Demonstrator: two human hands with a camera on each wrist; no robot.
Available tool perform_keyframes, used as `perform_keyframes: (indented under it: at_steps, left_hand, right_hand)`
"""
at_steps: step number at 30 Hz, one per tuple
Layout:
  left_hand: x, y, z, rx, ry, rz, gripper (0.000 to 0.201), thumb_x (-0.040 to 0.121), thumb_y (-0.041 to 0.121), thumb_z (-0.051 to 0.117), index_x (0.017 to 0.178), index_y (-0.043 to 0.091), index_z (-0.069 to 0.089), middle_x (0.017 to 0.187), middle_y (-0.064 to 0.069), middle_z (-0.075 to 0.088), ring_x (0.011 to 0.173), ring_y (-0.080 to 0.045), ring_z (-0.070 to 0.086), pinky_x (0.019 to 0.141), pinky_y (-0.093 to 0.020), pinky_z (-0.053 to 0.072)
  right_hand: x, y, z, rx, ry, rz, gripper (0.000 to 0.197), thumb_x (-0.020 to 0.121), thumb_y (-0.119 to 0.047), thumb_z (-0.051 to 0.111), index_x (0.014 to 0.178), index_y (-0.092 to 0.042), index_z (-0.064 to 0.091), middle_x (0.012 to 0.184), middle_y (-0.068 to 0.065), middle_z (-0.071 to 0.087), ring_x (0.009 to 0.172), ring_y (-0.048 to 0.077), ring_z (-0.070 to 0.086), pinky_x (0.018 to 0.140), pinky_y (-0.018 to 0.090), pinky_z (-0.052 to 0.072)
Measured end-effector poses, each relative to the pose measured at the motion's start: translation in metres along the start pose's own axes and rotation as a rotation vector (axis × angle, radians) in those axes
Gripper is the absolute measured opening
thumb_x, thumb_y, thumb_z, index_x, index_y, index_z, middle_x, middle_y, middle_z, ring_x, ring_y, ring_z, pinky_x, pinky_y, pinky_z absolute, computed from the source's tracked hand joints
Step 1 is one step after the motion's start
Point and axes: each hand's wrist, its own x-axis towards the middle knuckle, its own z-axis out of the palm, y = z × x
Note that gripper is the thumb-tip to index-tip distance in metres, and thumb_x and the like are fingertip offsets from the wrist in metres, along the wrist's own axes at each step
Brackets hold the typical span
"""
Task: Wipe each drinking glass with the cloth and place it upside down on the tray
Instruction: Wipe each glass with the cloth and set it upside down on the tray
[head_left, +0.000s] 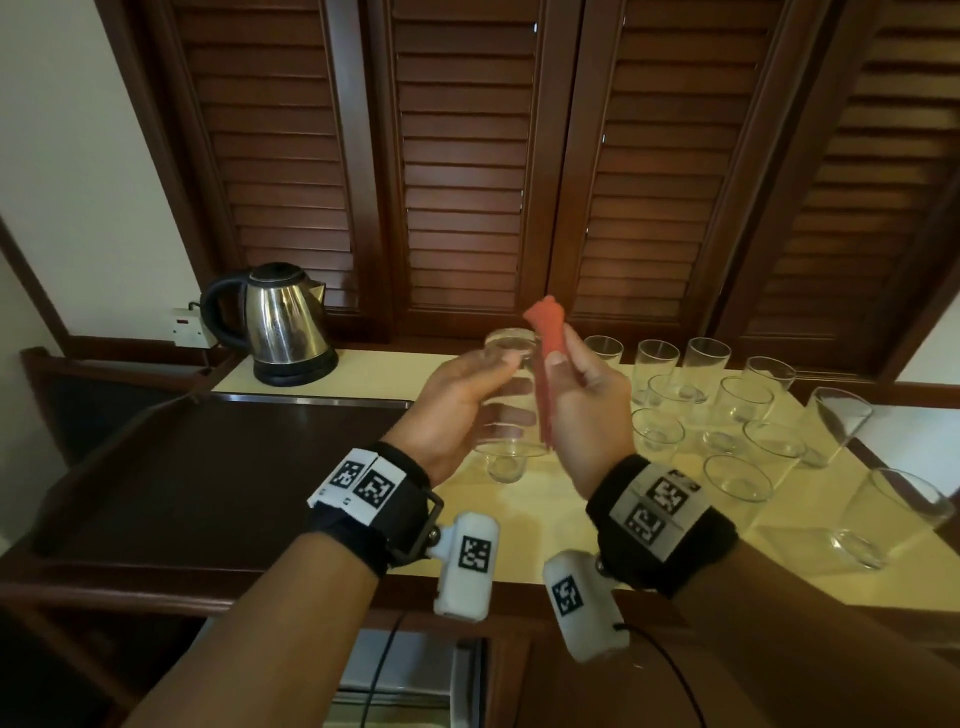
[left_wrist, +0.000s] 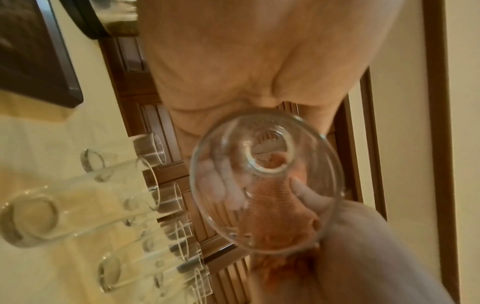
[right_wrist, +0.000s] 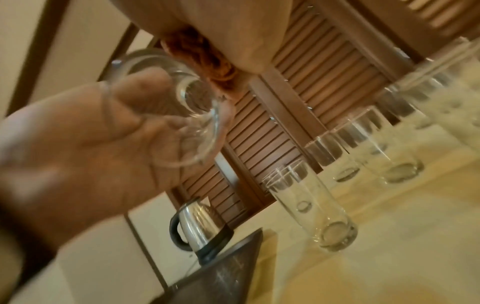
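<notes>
My left hand (head_left: 462, 410) grips a clear drinking glass (head_left: 511, 387) in the air above the counter. The glass is tilted, with its mouth toward my wrist and its thick base pointing away (left_wrist: 262, 181). My right hand (head_left: 589, 410) pinches a red-orange cloth (head_left: 546, 332) between thumb and fingers, held upright along the glass's right side. In the left wrist view the cloth (left_wrist: 275, 214) shows through the glass wall. The dark brown tray (head_left: 208, 467) lies to the left of both hands. In the right wrist view the cloth (right_wrist: 205, 61) bunches above the glass (right_wrist: 192, 109).
Several upright glasses (head_left: 737, 405) stand on the yellow counter (head_left: 571, 545) to the right, and one (head_left: 506, 465) stands just below my hands. A steel kettle (head_left: 283, 322) sits at the back left by a wall socket (head_left: 187, 327). Louvred wooden doors (head_left: 467, 156) close off the back.
</notes>
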Motion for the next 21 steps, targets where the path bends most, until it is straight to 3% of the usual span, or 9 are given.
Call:
perform_keyframes:
  at_steps: [2,5,7,9,12,14,16,19,21]
  left_hand:
    - [0.002,-0.003,0.000,0.018,0.059,0.095,0.039,0.089,0.047,0.069,0.118,0.020,0.073,0.110,-0.001,0.074,0.095,-0.026,0.069,0.079,-0.036,0.055]
    - [0.002,0.001,0.003,-0.020,0.078,0.063,0.048,0.097,0.059,0.056,0.124,0.023,0.073,0.118,-0.009,0.075,0.104,-0.030,0.072,0.087,-0.044,0.057]
    - [-0.002,0.000,0.004,0.011,-0.006,0.003,0.044,0.103,0.050,0.054,0.130,0.019,0.068,0.114,-0.011,0.074,0.092,-0.027,0.073,0.082,-0.041,0.057]
    - [-0.003,-0.003,0.006,0.050,0.004,0.043,0.048,0.094,0.047,0.069,0.130,0.015,0.067,0.109,-0.006,0.073,0.085,-0.024,0.071,0.076,-0.036,0.056]
    - [0.000,-0.003,0.007,0.011,0.091,0.098,0.058,0.088,0.065,0.070,0.127,0.022,0.069,0.119,-0.005,0.074,0.105,-0.029,0.072,0.089,-0.045,0.059]
    - [-0.004,0.000,0.009,0.009,0.019,0.009,0.054,0.099,0.062,0.053,0.133,0.022,0.066,0.121,-0.012,0.074,0.107,-0.033,0.072,0.090,-0.047,0.057]
    - [-0.008,-0.001,0.010,0.067,-0.060,-0.020,0.043,0.104,0.048,0.054,0.133,0.018,0.064,0.113,-0.014,0.073,0.093,-0.032,0.070,0.081,-0.043,0.055]
    - [-0.005,-0.002,0.012,0.069,0.054,0.098,0.046,0.093,0.051,0.069,0.125,0.018,0.068,0.112,-0.011,0.072,0.090,-0.026,0.067,0.075,-0.037,0.054]
    - [-0.004,0.000,0.012,0.034,0.080,0.082,0.049,0.099,0.057,0.058,0.130,0.020,0.068,0.122,-0.015,0.073,0.101,-0.031,0.070,0.084,-0.043,0.056]
  right_hand:
    - [-0.003,-0.003,0.000,-0.010,-0.016,-0.021,0.043,0.107,-0.022,0.045,0.148,-0.035,0.049,0.126,-0.011,0.066,0.103,0.001,0.061,0.095,0.028,0.051]
    - [-0.015,-0.003,0.002,-0.036,-0.124,-0.016,0.045,0.107,-0.019,0.046,0.151,-0.030,0.044,0.132,-0.010,0.063,0.090,-0.014,0.061,0.078,0.009,0.049]
    - [-0.005,-0.001,-0.003,-0.014,-0.047,-0.001,0.044,0.107,-0.020,0.046,0.150,-0.030,0.046,0.137,-0.007,0.063,0.100,-0.011,0.062,0.087,0.017,0.053]
    - [0.000,-0.004,-0.005,0.012,0.019,0.007,0.042,0.107,-0.019,0.045,0.148,-0.030,0.051,0.135,-0.010,0.064,0.119,-0.001,0.059,0.106,0.034,0.049]
    - [-0.017,-0.007,0.001,-0.044,-0.080,-0.018,0.044,0.108,-0.019,0.044,0.149,-0.033,0.047,0.137,-0.013,0.062,0.124,0.003,0.057,0.110,0.034,0.046]
    - [-0.016,-0.002,-0.001,-0.020,-0.043,0.011,0.044,0.107,-0.020,0.045,0.149,-0.032,0.047,0.137,-0.009,0.063,0.120,0.010,0.060,0.109,0.040,0.047]
    - [-0.005,-0.001,-0.008,0.059,0.062,0.056,0.041,0.107,-0.021,0.046,0.145,-0.033,0.053,0.129,-0.011,0.067,0.115,0.010,0.063,0.106,0.042,0.050]
    - [-0.015,-0.004,-0.005,0.033,0.013,0.024,0.040,0.108,-0.021,0.044,0.143,-0.039,0.052,0.128,-0.012,0.067,0.103,0.005,0.061,0.087,0.027,0.051]
    - [-0.024,-0.002,-0.001,-0.013,-0.044,0.015,0.042,0.107,-0.022,0.045,0.146,-0.038,0.048,0.132,-0.011,0.065,0.106,0.005,0.062,0.091,0.028,0.052]
